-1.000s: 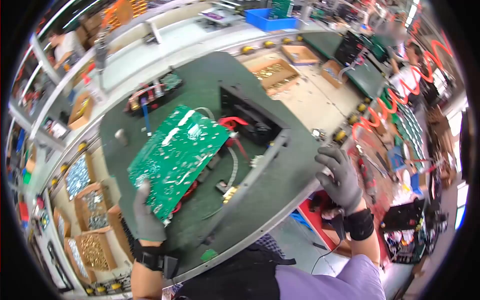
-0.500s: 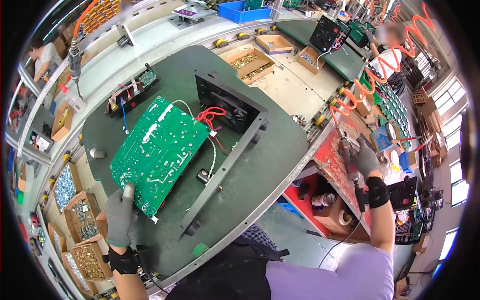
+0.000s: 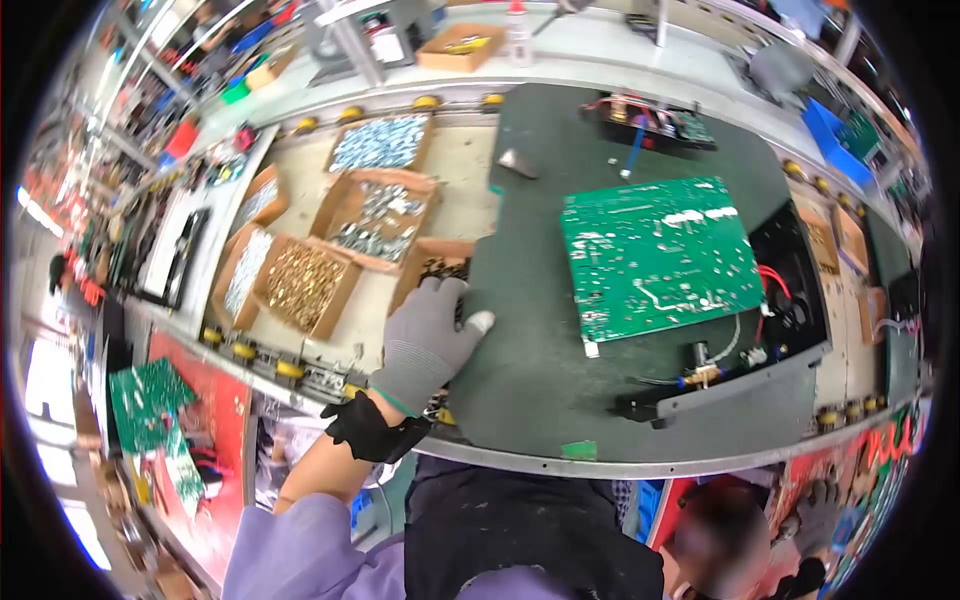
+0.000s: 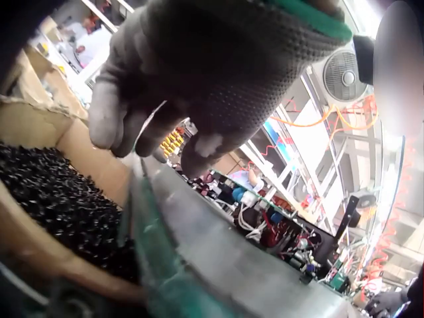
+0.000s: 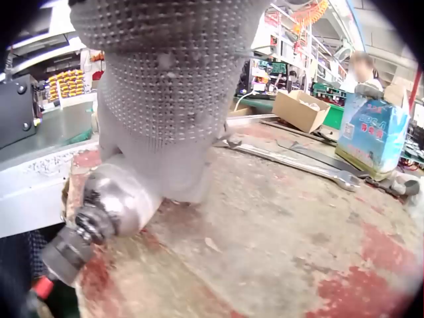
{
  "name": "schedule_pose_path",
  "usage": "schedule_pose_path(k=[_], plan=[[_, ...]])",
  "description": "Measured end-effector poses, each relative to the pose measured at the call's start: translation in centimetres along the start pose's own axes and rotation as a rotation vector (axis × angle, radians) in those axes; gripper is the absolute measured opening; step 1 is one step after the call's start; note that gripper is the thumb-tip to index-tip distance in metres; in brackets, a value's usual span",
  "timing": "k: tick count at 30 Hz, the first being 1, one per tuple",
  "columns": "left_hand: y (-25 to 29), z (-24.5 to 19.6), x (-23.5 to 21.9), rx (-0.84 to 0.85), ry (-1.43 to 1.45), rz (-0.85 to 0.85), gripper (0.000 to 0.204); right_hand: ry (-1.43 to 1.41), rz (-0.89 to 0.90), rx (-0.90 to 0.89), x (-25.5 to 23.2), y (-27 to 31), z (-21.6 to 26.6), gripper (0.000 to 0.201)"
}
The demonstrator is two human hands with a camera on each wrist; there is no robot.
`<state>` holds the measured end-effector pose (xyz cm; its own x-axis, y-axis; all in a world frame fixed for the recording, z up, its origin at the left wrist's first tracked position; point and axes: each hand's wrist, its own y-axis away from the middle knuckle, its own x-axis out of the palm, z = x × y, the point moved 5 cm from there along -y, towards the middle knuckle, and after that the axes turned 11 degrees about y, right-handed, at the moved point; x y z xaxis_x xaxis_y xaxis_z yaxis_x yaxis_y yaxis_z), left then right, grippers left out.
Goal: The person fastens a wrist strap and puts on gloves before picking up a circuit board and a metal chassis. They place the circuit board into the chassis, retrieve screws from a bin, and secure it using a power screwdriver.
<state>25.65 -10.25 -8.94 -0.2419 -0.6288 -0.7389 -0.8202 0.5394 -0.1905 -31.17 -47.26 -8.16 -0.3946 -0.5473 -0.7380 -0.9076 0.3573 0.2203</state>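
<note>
My gloved left hand [image 3: 430, 335] lies at the left edge of the green mat [image 3: 530, 390], fingers over the box of black screws [image 3: 440, 268], thumb toward the mat. In the left wrist view, the left hand [image 4: 212, 73] has loosely bent fingers above the mat's edge beside the black screws [image 4: 59, 205]; nothing shows in them. A green circuit board [image 3: 660, 255] lies on the mat against a black metal frame [image 3: 745, 385]. Low at the right, my right hand [image 3: 818, 515] is blurred; in the right wrist view the right hand [image 5: 172, 112] grips a metal air tool [image 5: 122, 195].
Boxes of silver parts [image 3: 380, 215] and brass screws [image 3: 300, 285] stand left of the mat. A small wired assembly [image 3: 655, 122] is at its back. On the worn red bench [image 5: 265, 232] lie a wrench [image 5: 291, 161] and a blue can [image 5: 372, 132].
The head view has swung left. My left hand has left the circuit board and moved to the black screws. The right hand stays over the red bench, now gripping the tool.
</note>
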Motion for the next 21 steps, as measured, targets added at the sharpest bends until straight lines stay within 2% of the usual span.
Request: schedule_pose_path(k=[2, 3, 5, 7, 9, 10, 11, 12, 13, 15, 16, 17, 18, 19, 20, 21], plan=[[1.7, 1.7, 0.6, -0.206, -0.112, 0.266, 0.040, -0.210, 0.092, 0.111, -1.3, -2.0, 0.7, 0.036], [2.0, 1.8, 0.5, -0.227, -0.117, 0.253, 0.040, -0.209, 0.078, 0.089, -2.2, -3.2, 1.6, 0.036], [2.3, 2.0, 1.1, -0.336, -0.050, 0.325, 0.045, -0.475, 0.025, 0.153, -4.5, -5.4, 3.6, 0.034], [2.2, 2.5, 1.4, -0.331, -0.069, 0.327, 0.045, -0.792, 0.043, 0.148, -11.7, -9.9, 7.8, 0.036], [2.1, 3.1, 2.1, -0.290, 0.030, 0.377, 0.041, -0.883, -0.103, -0.085, -17.8, -14.2, 11.7, 0.036], [2.1, 2.9, 2.0, -0.338, 0.095, 0.447, 0.038, -0.883, -0.102, -0.094, -19.0, -15.3, 13.2, 0.036], [2.0, 3.9, 1.9, -0.346, 0.095, 0.444, 0.038, -1.072, 0.057, -0.088, -19.2, -16.3, 14.8, 0.035], [1.7, 4.4, 2.0, -0.160, 0.083, 0.437, 0.038, -1.253, 0.223, -0.079, -18.9, -17.1, 16.1, 0.034], [1.4, 4.3, 2.0, 0.028, 0.072, 0.429, 0.039, -1.248, 0.227, -0.083, -19.0, -18.1, 16.4, 0.034], [0.4, 4.8, 1.6, 0.016, -0.262, 0.437, 0.042, -1.348, 0.296, -0.222, -19.0, -19.5, 17.9, 0.039], [0.3, 5.8, 2.0, -0.015, -0.270, 0.478, 0.043, -1.639, 0.306, -0.139, -18.4, -20.1, 19.4, 0.045], [0.4, 6.5, 2.0, -0.050, -0.283, 0.519, 0.044, -1.641, 0.312, -0.153, -18.7, -20.5, 19.6, 0.045], [0.1, 6.7, 1.9, -0.063, -0.291, 0.519, 0.044, -1.727, 0.334, -0.119, -19.5, -21.4, 19.7, 0.052], [-0.1, 6.7, 2.1, -0.100, -0.316, 0.605, 0.044, -1.812, 0.355, -0.078, -20.5, -22.0, 19.8, 0.059], [-0.3, 6.8, 2.4, -0.134, -0.339, 0.693, 0.045, -1.869, 0.350, -0.080, -20.2, -21.9, 19.9, 0.075], [-0.5, 7.1, 2.5, -0.137, -0.340, 0.696, 0.045, -1.871, 0.354, -0.081, -19.9, -22.1, 19.5, 0.075]])
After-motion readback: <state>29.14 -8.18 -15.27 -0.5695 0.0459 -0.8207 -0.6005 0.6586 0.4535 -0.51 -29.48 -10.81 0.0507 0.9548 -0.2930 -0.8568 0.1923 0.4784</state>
